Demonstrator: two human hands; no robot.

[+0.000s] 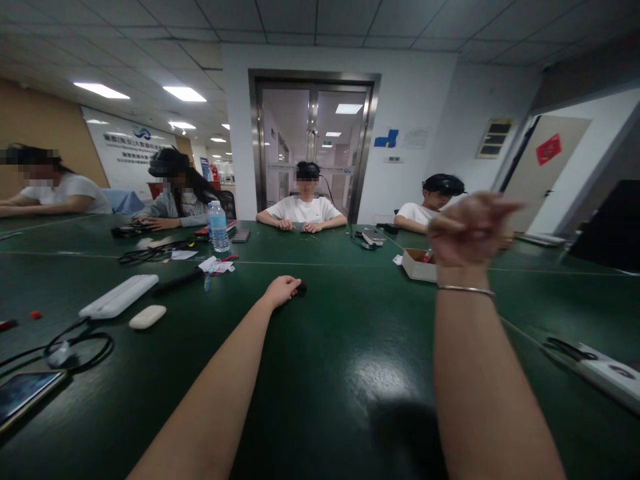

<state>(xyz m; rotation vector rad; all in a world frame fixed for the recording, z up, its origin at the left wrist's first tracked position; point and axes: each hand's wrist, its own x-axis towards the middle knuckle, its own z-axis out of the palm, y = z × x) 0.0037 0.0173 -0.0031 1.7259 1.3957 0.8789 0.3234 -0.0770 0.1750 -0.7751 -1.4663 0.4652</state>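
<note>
My left hand (pixel 281 291) rests on the green table (pixel 340 347), its fingers closed on a small dark object (pixel 301 288). Most of that object is hidden by the fingers, and its kind cannot be made out. Raised above the table at the right is my right hand (pixel 467 230), with a thin bracelet (pixel 466 289) around the wrist. Motion smears its fingers, which look partly curled and point to the right. Whether anything is in them does not show. Behind this hand, partly covered by it, stands a small open box (pixel 419 267).
On the left lie a white power bank (pixel 120 297), a white oval case (pixel 147 317), a phone (pixel 30 393) and black cables (pixel 85 353). A water bottle (pixel 218 227) stands farther off. A white power strip (pixel 613 373) lies right. Several people wearing head gear sit around the table.
</note>
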